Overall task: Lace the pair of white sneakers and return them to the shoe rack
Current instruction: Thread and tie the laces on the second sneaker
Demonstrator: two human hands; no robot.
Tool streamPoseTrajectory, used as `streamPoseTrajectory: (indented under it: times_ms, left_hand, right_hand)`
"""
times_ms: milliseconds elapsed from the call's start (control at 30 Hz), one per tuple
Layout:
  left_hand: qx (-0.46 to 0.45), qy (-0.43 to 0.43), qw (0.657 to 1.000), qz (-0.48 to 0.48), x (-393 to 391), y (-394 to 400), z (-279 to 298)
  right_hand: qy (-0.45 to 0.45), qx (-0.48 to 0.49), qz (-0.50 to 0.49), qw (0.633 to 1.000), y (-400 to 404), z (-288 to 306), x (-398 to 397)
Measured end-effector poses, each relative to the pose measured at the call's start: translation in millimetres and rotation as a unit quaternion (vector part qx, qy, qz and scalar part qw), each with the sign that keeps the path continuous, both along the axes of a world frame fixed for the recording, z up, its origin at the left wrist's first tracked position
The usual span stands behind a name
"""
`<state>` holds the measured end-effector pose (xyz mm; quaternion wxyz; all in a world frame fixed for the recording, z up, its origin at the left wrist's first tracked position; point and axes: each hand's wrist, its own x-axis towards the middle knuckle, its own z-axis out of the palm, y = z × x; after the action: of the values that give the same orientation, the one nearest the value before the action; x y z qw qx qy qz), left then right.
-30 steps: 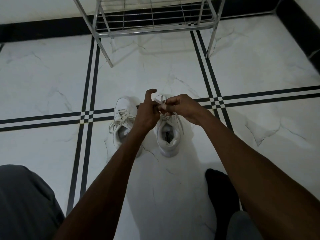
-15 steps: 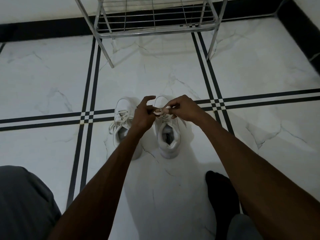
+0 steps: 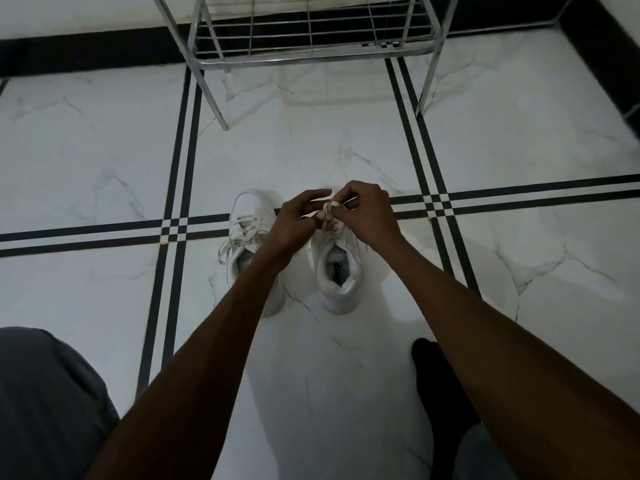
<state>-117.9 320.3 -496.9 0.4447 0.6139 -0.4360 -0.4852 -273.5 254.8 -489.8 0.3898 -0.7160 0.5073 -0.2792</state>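
Observation:
Two white sneakers stand side by side on the marble floor, toes pointing away from me. The left sneaker (image 3: 246,233) has its lace threaded, with loose ends hanging off its left side. Above the tongue of the right sneaker (image 3: 341,271) both hands meet. My left hand (image 3: 294,225) and my right hand (image 3: 367,213) each pinch part of the white lace (image 3: 327,213), which rises from the shoe between my fingertips. The toe of the right sneaker is hidden behind my hands.
A chrome wire shoe rack (image 3: 311,43) stands at the far edge, its legs on the floor just beyond the sneakers. My foot in a black sock (image 3: 433,368) rests at lower right, my grey-trousered knee (image 3: 45,393) at lower left. A black skirting runs along the wall.
My hands have stayed over the right sneaker, working the lace. The loop that stood up a second ago has been drawn down and gathered tight between my fingertips.

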Motion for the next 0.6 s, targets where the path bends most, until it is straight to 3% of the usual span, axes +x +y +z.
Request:
streamPoseTrajectory:
  times_ms: [100, 300, 467, 600]
  left_hand:
    - [-0.016, -0.025, 0.999, -0.026, 0, 1, -1]
    - [-0.018, -0.192, 0.981, 0.037, -1, -3, 1]
    - [-0.003, -0.277, 0.959, 0.052, 7, 6, -2]
    - [0.030, -0.440, 0.894, 0.074, 18, 28, -5]
  right_hand:
    - [-0.052, 0.073, 0.007, 0.996, -3, 3, -3]
    - [-0.073, 0.158, 0.011, 0.985, -7, 15, -20]
    - [-0.086, 0.298, -0.029, 0.950, -6, 13, -46]
    - [-0.066, 0.390, -0.149, 0.906, -8, 2, -77]
